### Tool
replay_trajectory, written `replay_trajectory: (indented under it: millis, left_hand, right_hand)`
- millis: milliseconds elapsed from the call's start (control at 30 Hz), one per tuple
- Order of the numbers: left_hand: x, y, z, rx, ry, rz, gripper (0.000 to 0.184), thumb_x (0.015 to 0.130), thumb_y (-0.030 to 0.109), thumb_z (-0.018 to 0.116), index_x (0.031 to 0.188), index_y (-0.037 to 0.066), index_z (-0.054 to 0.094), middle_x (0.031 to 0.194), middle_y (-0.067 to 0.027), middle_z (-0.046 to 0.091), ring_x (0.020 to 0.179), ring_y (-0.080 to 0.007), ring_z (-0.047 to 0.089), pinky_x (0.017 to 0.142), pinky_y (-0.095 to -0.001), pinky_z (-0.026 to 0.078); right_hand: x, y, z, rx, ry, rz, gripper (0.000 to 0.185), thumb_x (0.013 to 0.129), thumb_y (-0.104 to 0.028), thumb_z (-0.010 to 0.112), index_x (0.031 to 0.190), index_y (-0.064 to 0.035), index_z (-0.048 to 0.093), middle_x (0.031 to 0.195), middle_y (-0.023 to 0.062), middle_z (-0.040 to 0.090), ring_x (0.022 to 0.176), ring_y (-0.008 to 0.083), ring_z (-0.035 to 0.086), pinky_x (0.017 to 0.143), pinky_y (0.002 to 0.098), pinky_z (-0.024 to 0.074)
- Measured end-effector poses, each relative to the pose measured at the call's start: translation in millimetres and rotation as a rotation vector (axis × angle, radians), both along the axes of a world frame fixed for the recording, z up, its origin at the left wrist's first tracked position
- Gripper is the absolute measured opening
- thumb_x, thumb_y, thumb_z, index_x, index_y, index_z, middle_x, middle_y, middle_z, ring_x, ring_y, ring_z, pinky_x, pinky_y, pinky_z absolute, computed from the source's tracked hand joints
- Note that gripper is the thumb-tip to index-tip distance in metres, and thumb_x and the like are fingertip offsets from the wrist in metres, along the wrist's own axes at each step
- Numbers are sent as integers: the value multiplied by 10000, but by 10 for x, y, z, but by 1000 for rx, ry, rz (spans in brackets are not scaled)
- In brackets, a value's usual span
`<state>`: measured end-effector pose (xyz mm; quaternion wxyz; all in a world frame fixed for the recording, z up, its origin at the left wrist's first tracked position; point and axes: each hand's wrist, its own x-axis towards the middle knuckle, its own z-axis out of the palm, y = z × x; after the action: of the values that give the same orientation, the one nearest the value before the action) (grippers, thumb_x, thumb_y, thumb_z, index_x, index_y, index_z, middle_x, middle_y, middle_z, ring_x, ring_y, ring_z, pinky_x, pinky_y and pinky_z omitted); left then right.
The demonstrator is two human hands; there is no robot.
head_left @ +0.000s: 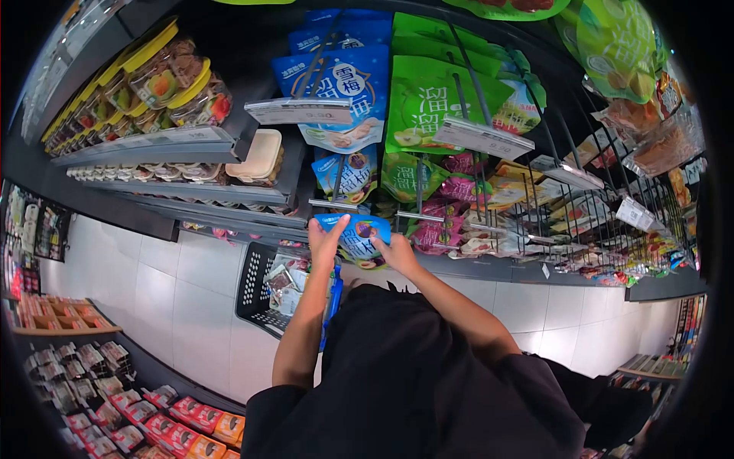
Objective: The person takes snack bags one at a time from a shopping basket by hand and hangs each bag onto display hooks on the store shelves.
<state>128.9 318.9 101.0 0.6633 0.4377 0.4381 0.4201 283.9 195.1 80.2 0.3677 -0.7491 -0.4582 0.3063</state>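
Between my two hands is a blue snack pouch with a dark fruit picture and large pale lettering. My left hand grips its left edge, thumb lying across the front. On the opposite edge, my right hand holds the pouch with the thumb on its face. Just above hangs a similar blue pouch on a hook with a metal-edged price holder. Higher up, a larger blue bag hangs beside a green bag. The backs of my fingers are mostly hidden behind the pouch.
A dark basket with packages inside stands on the floor left of my body. Yellow-lidded tubs line the left shelf. Price tags and long hooks stick out from the rack. Boxed and wrapped goods fill a display at the lower left.
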Motion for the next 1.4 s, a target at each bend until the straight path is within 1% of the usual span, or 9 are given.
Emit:
replay_trajectory:
  millis: [67, 467, 600, 700, 967, 1067, 1200, 1300, 1400]
  left_hand:
    - [24, 80, -25, -12, 72, -6, 350, 839, 143, 800, 1027, 43, 523, 1001, -65, 660, 895, -116, 626, 801, -277, 496]
    - [-1, 214, -180, 70, 70, 61, 336, 859, 122, 782, 1034, 39, 509, 974, -44, 643, 858, -90, 589, 769, -257, 480]
    - [6, 292, -342, 124, 18, 78, 448, 803, 119, 831, 1062, 3, 484, 1017, -78, 612, 921, -118, 578, 805, -264, 479]
    - [49, 345, -288, 146, 41, 86, 493, 790, 126, 844, 1087, -5, 473, 1015, -76, 597, 935, -123, 569, 821, -267, 475]
    - [92, 413, -157, 144, 188, 158, 531, 775, 108, 853, 1103, -7, 452, 1037, -90, 563, 928, -130, 549, 805, -273, 473]
    - [93, 431, -333, 188, 7, 210, 505, 793, 93, 834, 1112, -4, 454, 1023, -74, 569, 928, -122, 549, 794, -266, 466]
    - [94, 399, -166, 160, 20, 199, 460, 822, 89, 806, 1116, 2, 463, 1016, -58, 580, 920, -114, 550, 803, -260, 460]
    - [81, 415, -138, 143, -17, 180, 428, 831, 115, 805, 1099, 13, 487, 1010, -47, 594, 919, -108, 554, 813, -261, 458]
    - [82, 439, -94, 103, -34, 173, 417, 826, 144, 816, 1086, 25, 512, 1006, -39, 615, 925, -105, 562, 822, -262, 458]
  right_hand:
    - [8, 105, -80, 76, 33, -22, 340, 924, -335, 663, 933, 3, 700, 721, 223, 657, 691, 364, 678, 657, 443, 500]
    - [81, 440, -220, -7, 123, -28, 352, 947, -356, 650, 1171, -90, 703, 977, 200, 720, 924, 277, 714, 798, 359, 520]
    - [134, 530, -559, -45, 113, -43, 362, 953, -365, 641, 1181, -91, 700, 968, 206, 719, 914, 259, 713, 793, 360, 519]
    - [96, 524, -223, -42, 132, -51, 365, 957, -378, 631, 1161, -84, 706, 925, 209, 716, 859, 275, 707, 772, 369, 518]
    - [27, 596, -77, 19, 104, -65, 426, 954, -434, 612, 1088, -40, 700, 852, 226, 694, 787, 317, 690, 744, 392, 517]
    - [15, 616, -158, 42, 106, -60, 443, 955, -437, 609, 1048, -14, 700, 840, 231, 690, 776, 315, 691, 733, 395, 518]
    - [1, 608, -28, 10, 96, -47, 438, 956, -432, 609, 1029, -11, 708, 824, 219, 695, 756, 308, 692, 716, 391, 518]
    - [6, 607, 20, -9, 167, -41, 486, 925, -468, 619, 955, 11, 693, 873, 291, 658, 820, 437, 664, 744, 456, 517]
    - [-19, 595, 31, 29, 189, -57, 477, 930, -468, 611, 947, 2, 696, 873, 281, 665, 831, 434, 667, 753, 454, 519]
